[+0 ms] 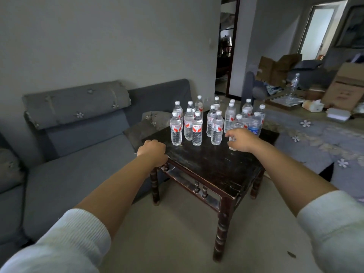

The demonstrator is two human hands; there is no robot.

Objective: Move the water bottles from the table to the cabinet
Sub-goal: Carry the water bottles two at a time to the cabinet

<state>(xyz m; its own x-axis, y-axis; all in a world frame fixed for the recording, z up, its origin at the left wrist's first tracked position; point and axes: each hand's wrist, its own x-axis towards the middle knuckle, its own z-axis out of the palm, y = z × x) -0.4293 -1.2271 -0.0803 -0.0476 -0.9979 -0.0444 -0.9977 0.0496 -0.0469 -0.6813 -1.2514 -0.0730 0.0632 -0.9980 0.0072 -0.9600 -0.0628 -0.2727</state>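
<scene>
Several clear water bottles (197, 128) with white caps and red-and-white labels stand upright on the far half of a dark wooden table (212, 166). One bottle (254, 124) at the right has a blue label. My right hand (239, 139) is wrapped around the lower part of a bottle (237, 123) at the right front of the group. My left hand (152, 152) rests with curled fingers on the table's left edge, holding nothing. No cabinet is in sight.
A grey sofa (82, 154) runs along the left wall beside the table. To the right lies a flowered cover (315, 138), with cardboard boxes (342, 85) and one more bottle (294, 81) behind. A doorway (224, 56) opens at the back. Beige floor lies in front.
</scene>
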